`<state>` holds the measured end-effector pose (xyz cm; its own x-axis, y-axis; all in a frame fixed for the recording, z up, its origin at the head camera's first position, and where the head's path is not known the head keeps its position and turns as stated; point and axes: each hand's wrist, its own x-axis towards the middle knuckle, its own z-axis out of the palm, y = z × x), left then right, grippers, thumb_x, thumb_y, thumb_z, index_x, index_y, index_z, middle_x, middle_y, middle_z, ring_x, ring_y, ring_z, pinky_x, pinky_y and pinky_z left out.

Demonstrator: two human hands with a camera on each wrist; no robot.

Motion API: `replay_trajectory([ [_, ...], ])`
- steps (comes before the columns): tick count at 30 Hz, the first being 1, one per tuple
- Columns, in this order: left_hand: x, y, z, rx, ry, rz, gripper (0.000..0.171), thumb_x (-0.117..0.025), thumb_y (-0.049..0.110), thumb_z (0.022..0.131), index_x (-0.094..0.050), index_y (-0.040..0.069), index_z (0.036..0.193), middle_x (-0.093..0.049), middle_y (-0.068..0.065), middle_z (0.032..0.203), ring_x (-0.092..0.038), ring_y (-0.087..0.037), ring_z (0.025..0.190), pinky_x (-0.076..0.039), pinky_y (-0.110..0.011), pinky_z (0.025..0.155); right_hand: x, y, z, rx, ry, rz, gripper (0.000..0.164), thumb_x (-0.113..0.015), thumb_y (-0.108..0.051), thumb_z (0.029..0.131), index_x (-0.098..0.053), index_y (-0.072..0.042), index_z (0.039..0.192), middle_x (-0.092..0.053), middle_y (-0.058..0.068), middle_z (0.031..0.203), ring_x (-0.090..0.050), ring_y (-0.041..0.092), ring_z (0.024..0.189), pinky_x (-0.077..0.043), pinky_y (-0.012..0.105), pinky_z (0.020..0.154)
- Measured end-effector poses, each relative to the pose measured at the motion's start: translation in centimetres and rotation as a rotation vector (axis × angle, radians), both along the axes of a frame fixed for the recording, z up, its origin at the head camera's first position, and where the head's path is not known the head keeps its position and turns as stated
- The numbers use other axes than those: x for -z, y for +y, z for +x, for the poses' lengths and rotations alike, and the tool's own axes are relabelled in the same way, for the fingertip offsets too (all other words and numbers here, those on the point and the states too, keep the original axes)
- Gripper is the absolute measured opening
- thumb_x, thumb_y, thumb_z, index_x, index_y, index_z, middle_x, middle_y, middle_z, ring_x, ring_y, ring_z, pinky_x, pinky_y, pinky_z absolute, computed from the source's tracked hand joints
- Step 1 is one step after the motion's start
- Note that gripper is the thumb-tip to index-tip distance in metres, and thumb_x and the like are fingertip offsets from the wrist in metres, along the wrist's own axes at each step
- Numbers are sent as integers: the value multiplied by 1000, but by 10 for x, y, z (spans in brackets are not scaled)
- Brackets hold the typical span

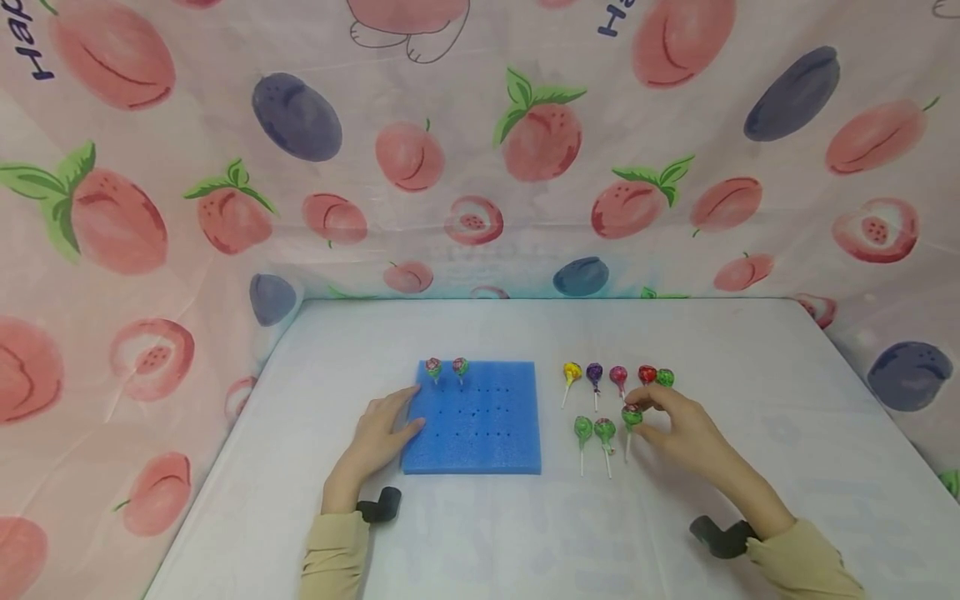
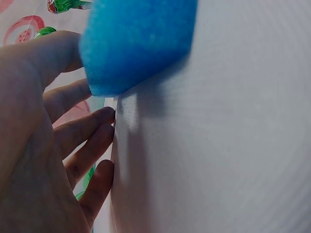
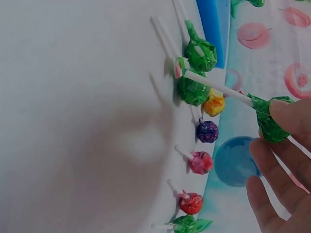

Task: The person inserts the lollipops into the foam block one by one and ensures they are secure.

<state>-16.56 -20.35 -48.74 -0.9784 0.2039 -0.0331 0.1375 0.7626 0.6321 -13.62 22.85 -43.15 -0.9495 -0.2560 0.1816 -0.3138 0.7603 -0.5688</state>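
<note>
At the left edge of a blue foam board [image 1: 472, 454], my left hand [image 1: 378, 429] rests with thumb and fingers spread loosely. In the left wrist view the fingers [image 2: 82, 133] are fairly straight beside the foam block [image 2: 141, 43]. Two lollipops [image 1: 433, 367] stand upright in the board's back left holes. On the right, my right hand [image 1: 686, 425] pinches a green-wrapped lollipop [image 3: 273, 121] by its candy head between thumb and fingers. Its white stick [image 3: 218, 88] points away from the palm, downward in the head view. Two more green lollipops [image 1: 582, 429] lie just left of this hand.
Behind the right hand lies a row of lollipops: yellow [image 1: 572, 372], purple [image 1: 595, 372], pink [image 1: 618, 376], red [image 1: 647, 375] and green [image 1: 665, 377]. Rows of small holes mark the board. A fruit-print cloth [image 1: 480, 167] hangs behind the white table [image 1: 480, 533].
</note>
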Motion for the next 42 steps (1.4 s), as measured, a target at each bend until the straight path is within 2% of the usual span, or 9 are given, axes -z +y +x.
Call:
replay_trajectory([
  [22, 0, -1, -1, -4, -12, 0, 58, -57, 32, 96, -37, 17, 148, -39, -9, 153, -33, -35, 139, -27, -60, 112, -8, -29, -13, -50, 91, -55, 35, -75, 3, 75, -63, -8, 105, -68, 1, 98, -63, 21, 93, -54, 49, 85],
  [28, 0, -1, -1, -7, -17, 0, 58, -57, 33, 96, -37, 18, 148, -39, -9, 153, -32, -35, 139, -27, -61, 112, -11, -40, -18, -65, 83, -68, 36, -78, 2, 74, -62, -11, 103, -68, -1, 96, -61, 17, 92, -53, 44, 83],
  [34, -2, 0, -1, -6, -16, 3, 58, -57, 32, 96, -37, 18, 148, -39, -10, 153, -32, -36, 139, -26, -61, 112, -13, -50, -22, -68, 53, -101, 35, -77, 1, 76, -62, -10, 105, -68, 1, 98, -62, 22, 95, -53, 51, 87],
  [42, -2, -1, -1, -6, -27, 5, 58, -57, 33, 96, -37, 18, 149, -38, -9, 154, -31, -36, 139, -26, -61, 113, -14, -63, -26, -86, 44, -129, 33, -76, 0, 77, -61, -11, 105, -67, 1, 100, -60, 21, 95, -53, 42, 86],
])
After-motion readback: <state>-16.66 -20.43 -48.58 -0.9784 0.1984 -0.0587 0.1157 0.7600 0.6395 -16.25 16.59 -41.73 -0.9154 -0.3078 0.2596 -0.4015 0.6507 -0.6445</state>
